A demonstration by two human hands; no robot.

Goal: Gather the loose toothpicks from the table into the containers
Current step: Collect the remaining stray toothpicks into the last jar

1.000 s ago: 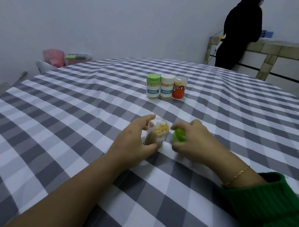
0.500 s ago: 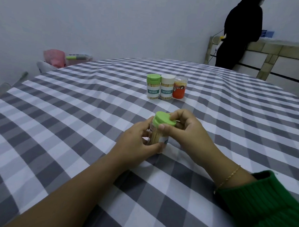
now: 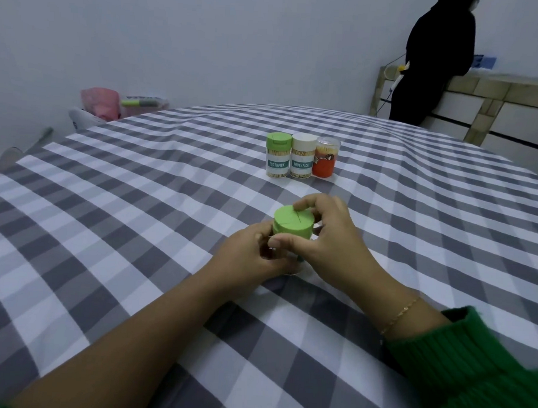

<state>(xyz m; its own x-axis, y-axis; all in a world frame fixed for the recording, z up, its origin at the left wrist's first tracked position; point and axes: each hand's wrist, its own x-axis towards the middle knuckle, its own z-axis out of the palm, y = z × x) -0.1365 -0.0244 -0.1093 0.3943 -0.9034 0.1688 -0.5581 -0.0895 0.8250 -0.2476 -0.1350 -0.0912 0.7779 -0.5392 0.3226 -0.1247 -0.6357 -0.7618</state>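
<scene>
Gripping one container (image 3: 290, 254) on the checked table (image 3: 138, 213), your left hand (image 3: 250, 258) curls round its body; your right hand (image 3: 328, 237) pinches its green lid (image 3: 293, 225); three capped containers (image 3: 300, 156) stand together behind.

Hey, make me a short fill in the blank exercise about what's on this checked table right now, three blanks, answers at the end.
1. The right hand presses a lid of ____ colour onto the container held by the left hand.
2. Behind the hands, ____ toothpick containers stand in a row.
3. The middle container has a ____ lid.

Answers: green; three; white
</scene>
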